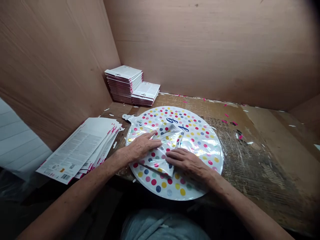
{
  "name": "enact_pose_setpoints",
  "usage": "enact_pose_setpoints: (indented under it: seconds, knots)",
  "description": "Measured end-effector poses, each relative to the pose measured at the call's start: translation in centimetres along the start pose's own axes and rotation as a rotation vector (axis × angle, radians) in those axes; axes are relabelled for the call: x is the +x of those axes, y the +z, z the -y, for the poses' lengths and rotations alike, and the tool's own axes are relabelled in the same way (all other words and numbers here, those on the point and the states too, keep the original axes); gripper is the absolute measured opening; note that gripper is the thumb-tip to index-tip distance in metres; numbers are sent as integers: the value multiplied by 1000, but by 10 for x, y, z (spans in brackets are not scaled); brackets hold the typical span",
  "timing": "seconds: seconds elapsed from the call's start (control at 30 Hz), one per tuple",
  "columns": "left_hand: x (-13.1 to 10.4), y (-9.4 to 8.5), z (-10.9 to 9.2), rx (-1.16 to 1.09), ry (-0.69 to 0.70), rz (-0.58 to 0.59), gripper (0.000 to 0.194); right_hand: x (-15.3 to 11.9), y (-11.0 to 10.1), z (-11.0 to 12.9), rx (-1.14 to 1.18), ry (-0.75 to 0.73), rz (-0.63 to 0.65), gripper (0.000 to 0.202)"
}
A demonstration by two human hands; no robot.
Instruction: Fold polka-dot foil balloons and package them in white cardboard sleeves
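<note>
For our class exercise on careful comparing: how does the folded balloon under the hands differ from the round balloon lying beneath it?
The folded balloon is creased into a narrow wedge; the round balloon lies spread flat as a full disc. The folded balloon is pressed by the left hand and right hand; the round balloon's rim lies bare. The folded balloon is on top, the round balloon on the cardboard worktop. Both are shiny with coloured dots.

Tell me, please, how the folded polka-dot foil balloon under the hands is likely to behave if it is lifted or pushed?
The folded balloon is probably floppy: its creased layers stay flat only under the left hand and right hand. Its glossy film likely slides easily over the round dotted balloon below. It looks thin, so probably very light.
</note>
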State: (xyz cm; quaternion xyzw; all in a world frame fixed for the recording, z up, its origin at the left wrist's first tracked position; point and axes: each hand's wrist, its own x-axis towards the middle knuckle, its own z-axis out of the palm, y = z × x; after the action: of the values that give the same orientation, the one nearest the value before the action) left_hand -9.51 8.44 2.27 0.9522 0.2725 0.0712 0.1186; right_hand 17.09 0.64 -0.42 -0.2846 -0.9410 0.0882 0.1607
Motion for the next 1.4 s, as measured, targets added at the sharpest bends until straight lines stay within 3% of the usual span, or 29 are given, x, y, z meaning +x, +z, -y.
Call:
enact_pose_setpoints:
  seconds: [0.1,0.17,0.23,0.33,0.43,0.5,0.6,0.7,0.8,0.93,1.03,1.1,1.2,1.3,1.4]
  knots:
    - [1,6,5,-184,-66,34,42,-19,0,-13,318,325,-233,32]
    - [7,7,3,-305,-134,-10,34,-11,3,-21,448,668,-366,34]
    - [15,9,-4,-335,-306,-96,26,5,3,-29,438,932,-416,37]
    - [29,18,-20,-200,-707,-217,29,31,0,-34,185,1102,-323,39]
    - [38,33,-34,21,-888,-281,31,50,-9,-35,-107,1171,-43,38]
    - [41,43,-39,139,-883,-274,27,62,-17,-36,-230,1168,119,35]
    - [43,52,-41,202,-866,-214,23,85,-28,-45,-354,1042,136,35]
    - [40,52,-39,209,-855,-208,23,107,-36,-59,-269,853,172,36]
    - [34,46,-35,121,-817,-329,26,108,-37,-63,-145,749,230,26]
    - [30,39,-35,-276,-794,-543,36,82,-24,-43,36,696,78,18]
    - [30,37,-44,-534,-766,-601,28,66,-11,-22,260,640,-97,25]
    - [22,33,-50,-568,-732,-629,27,60,-5,-12,392,607,-108,26]
    - [-13,16,-47,-352,-767,-647,32,50,-1,-7,514,635,-60,39]
    - [-66,-8,-30,218,-973,-589,32,32,1,-13,657,728,-84,41]
    - [-110,-26,-7,511,-1185,-264,29,16,4,-21,755,752,-76,44]
